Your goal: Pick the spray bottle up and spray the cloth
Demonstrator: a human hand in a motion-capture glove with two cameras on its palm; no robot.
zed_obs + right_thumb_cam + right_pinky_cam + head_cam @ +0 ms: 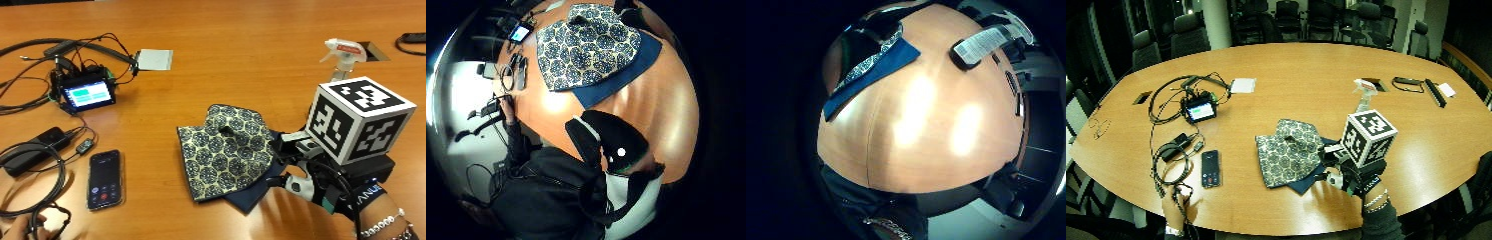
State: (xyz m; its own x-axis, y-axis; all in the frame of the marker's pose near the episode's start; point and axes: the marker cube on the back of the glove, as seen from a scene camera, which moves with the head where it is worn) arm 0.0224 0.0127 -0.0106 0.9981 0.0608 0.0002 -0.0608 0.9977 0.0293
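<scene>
With the gloved right hand hovering, fingers relaxed and empty, beside the cloth, reach toward the desk's far edge and wrap the spray bottle's neck squarely.

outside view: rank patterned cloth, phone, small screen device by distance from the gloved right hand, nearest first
1. Patterned cloth: right beside the gloved right hand, on top of a dark blue cloth.
2. Phone: lying flat on the table, beyond the cloth's far edge from the hand.
3. Small screen device: farthest, among the cables towards the table's far side.
</scene>
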